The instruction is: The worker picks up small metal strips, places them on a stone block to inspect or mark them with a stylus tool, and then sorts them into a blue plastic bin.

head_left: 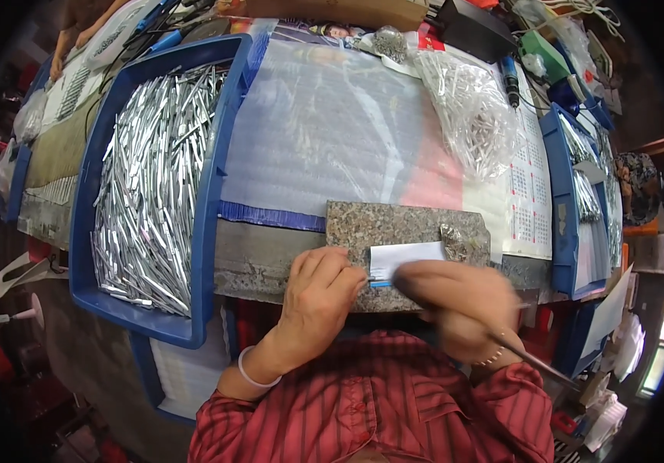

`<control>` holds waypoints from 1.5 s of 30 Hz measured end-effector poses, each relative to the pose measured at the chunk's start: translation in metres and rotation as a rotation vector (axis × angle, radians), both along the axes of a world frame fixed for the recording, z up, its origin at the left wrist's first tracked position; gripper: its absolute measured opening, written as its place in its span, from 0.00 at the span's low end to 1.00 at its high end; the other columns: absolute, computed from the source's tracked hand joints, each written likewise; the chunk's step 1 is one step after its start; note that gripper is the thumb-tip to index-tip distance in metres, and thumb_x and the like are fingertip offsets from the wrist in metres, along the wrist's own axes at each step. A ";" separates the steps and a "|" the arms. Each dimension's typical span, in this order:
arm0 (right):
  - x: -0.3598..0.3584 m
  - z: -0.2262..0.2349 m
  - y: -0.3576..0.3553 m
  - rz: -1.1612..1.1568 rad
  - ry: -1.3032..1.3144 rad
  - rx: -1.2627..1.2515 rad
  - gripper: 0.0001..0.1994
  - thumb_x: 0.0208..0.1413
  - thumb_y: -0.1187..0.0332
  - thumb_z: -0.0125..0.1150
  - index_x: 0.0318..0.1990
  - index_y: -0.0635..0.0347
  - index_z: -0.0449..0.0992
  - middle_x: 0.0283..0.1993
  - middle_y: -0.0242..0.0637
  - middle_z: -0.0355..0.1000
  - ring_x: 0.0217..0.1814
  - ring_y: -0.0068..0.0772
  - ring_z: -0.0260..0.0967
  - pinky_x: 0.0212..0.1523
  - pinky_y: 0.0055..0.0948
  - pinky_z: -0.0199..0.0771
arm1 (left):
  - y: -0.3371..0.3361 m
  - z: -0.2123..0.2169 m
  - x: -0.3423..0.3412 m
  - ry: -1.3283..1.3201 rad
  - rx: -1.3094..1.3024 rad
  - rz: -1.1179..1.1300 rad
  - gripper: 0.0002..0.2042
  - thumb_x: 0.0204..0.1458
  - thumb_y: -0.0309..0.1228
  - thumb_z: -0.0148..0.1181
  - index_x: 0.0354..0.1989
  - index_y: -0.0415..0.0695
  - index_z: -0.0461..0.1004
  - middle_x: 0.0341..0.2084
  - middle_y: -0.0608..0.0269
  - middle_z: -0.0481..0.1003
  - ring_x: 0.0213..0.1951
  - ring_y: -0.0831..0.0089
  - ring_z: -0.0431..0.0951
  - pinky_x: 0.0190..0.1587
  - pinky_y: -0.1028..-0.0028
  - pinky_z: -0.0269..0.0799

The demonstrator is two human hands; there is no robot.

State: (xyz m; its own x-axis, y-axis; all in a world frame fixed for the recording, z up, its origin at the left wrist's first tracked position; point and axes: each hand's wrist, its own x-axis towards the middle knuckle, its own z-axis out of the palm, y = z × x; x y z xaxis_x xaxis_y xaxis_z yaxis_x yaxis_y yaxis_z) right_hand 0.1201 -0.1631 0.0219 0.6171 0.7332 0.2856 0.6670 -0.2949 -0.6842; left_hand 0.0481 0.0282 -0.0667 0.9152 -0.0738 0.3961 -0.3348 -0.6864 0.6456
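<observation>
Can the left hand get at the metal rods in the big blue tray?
Probably yes: the metal rods lie uncovered, with only the blue tray's side wall to clear, though the left hand is occupied at the stone slab.

Head-high downward fisheye, dark rim perhaps unclear.
</observation>
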 end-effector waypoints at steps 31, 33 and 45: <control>-0.010 -0.037 -0.075 -0.247 0.165 0.369 0.14 0.68 0.65 0.40 0.40 0.66 0.71 0.43 0.45 0.75 0.33 0.31 0.70 0.33 0.30 0.70 | -0.014 0.004 -0.005 -0.038 0.206 0.060 0.08 0.46 0.22 0.62 0.35 0.44 0.72 0.33 0.58 0.71 0.45 0.59 0.73 0.48 0.61 0.59; -0.027 -0.034 -0.072 -0.315 0.399 0.480 0.13 0.68 0.66 0.40 0.42 0.66 0.70 0.43 0.45 0.74 0.33 0.28 0.70 0.31 0.26 0.70 | -0.012 0.005 -0.009 -0.047 0.213 0.087 0.09 0.45 0.22 0.62 0.35 0.44 0.72 0.33 0.58 0.71 0.45 0.59 0.73 0.48 0.61 0.59; -0.044 -0.038 -0.053 0.073 0.532 0.095 0.05 0.50 0.74 0.58 0.34 0.65 0.76 0.28 0.42 0.75 0.27 0.38 0.74 0.31 0.31 0.73 | 0.045 0.019 -0.144 0.080 0.100 0.261 0.08 0.43 0.22 0.65 0.31 0.43 0.72 0.32 0.57 0.75 0.37 0.60 0.76 0.41 0.64 0.67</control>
State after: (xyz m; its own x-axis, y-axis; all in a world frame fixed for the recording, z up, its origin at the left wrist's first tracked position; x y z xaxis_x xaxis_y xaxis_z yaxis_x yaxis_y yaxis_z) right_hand 0.0756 -0.2157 -0.0166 0.6431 0.7657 0.0150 0.2377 -0.1809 -0.9544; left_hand -0.0954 0.0731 -0.0477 0.9365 0.1335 0.3242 -0.0889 -0.8042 0.5877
